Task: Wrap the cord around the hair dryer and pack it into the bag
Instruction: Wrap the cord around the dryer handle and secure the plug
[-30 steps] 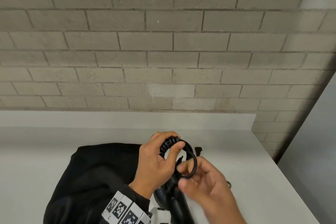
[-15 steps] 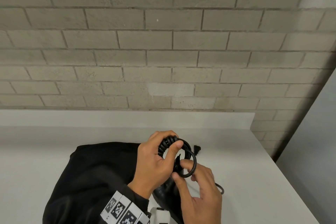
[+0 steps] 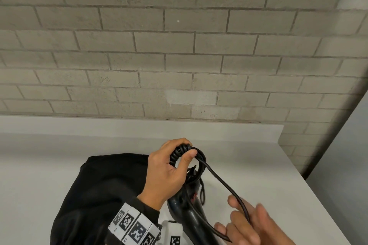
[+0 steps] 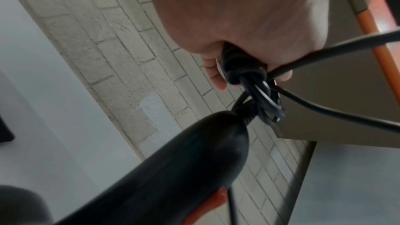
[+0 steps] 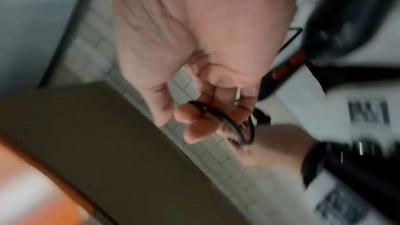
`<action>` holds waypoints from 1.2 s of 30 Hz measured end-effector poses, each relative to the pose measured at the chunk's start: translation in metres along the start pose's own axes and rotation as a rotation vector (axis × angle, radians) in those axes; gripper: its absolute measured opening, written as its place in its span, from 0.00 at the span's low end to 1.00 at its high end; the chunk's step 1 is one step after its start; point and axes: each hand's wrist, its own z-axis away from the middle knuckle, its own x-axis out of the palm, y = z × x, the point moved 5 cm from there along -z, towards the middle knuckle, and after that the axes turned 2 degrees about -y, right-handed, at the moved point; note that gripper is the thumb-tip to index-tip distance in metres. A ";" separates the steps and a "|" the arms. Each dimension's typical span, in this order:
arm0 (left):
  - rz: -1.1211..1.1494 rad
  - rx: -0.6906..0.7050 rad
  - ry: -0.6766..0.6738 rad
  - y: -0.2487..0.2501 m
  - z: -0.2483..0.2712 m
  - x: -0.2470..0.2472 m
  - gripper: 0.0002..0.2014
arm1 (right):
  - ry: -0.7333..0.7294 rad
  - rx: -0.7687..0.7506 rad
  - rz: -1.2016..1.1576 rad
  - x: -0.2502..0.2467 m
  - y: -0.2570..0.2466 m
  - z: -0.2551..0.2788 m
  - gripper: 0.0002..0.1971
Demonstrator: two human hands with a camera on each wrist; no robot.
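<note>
Over the white bench [image 3: 249, 157], just right of the black bag [image 3: 103, 191], I was partway through the wrapping step: my left hand [image 3: 165, 173] was curled tight round the bundle of cord [image 3: 223, 183] loops already gathered at the butt of the hair dryer [image 3: 187, 209], thumb pressed over the coils, while the dryer hung below it with its handle slanting toward me. A loose run of cord led down from that bundle to my right hand [image 3: 247, 223], whose fingers [image 5: 194, 126] were bent round the strand; motion blur kept me from judging how firmly. I judged the cord only part wound and the bag not yet in use, lying slumped on the bench beside my left wrist. The next move, as I read it, called for carrying that slack up and over the bundle as another loop, keeping tension so the earlier turns would not spring loose under my thumb.
</note>
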 end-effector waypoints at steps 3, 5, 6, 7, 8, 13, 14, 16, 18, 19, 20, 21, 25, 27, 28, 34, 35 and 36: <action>0.058 -0.038 0.017 -0.001 0.001 0.001 0.05 | -0.142 -0.069 0.139 0.008 0.009 -0.002 0.21; 0.095 -0.064 0.018 -0.002 0.001 0.001 0.06 | 0.027 -0.101 0.487 0.000 0.014 0.003 0.26; 0.091 -0.068 0.019 -0.002 0.001 0.001 0.07 | 0.213 -0.252 0.659 -0.006 0.005 0.004 0.26; 0.082 -0.067 0.020 -0.002 0.001 0.001 0.07 | 0.349 -0.446 0.786 -0.004 -0.008 0.006 0.24; 0.074 -0.062 0.023 -0.001 0.001 0.001 0.08 | 0.424 -0.643 0.913 0.002 -0.022 0.008 0.18; 0.048 -0.033 0.021 0.007 0.002 0.007 0.07 | 0.115 -0.848 1.241 0.086 -0.025 0.027 0.05; 0.044 -0.025 0.013 0.008 0.003 0.009 0.06 | 0.058 -0.746 1.352 0.092 -0.014 0.025 0.04; 0.042 -0.019 -0.009 0.010 0.004 0.012 0.05 | -0.078 -0.360 1.550 0.089 0.012 0.009 0.20; 0.047 -0.030 -0.020 0.010 0.004 0.012 0.04 | -0.169 -0.022 1.581 0.083 0.022 -0.001 0.31; 0.034 -0.030 -0.015 0.010 0.003 0.011 0.04 | -0.199 0.008 1.594 0.082 0.017 -0.006 0.29; 0.013 -0.027 -0.007 0.011 0.002 0.009 0.04 | -0.313 0.032 1.684 0.085 0.018 -0.005 0.25; -0.003 -0.030 -0.001 0.010 0.001 0.007 0.04 | -0.382 0.057 1.675 0.084 0.023 -0.001 0.21; 0.019 -0.091 -0.016 -0.001 -0.003 0.001 0.06 | -0.387 0.147 1.888 0.062 0.045 0.013 0.22; 0.044 -0.108 -0.034 -0.003 -0.003 0.001 0.07 | -0.414 0.299 1.871 0.048 0.054 0.018 0.22; 0.045 -0.097 -0.044 -0.001 -0.003 0.002 0.06 | -0.375 0.320 1.747 0.037 0.057 0.018 0.20; 0.163 -0.157 -0.029 0.002 0.003 0.013 0.05 | -0.219 0.349 1.544 0.022 0.041 0.006 0.14; 0.170 -0.163 -0.015 0.001 0.003 0.012 0.05 | -0.234 0.351 1.495 0.031 0.040 0.005 0.22; 0.170 -0.163 -0.006 0.001 0.004 0.012 0.06 | -0.185 0.294 1.431 0.040 0.038 0.003 0.29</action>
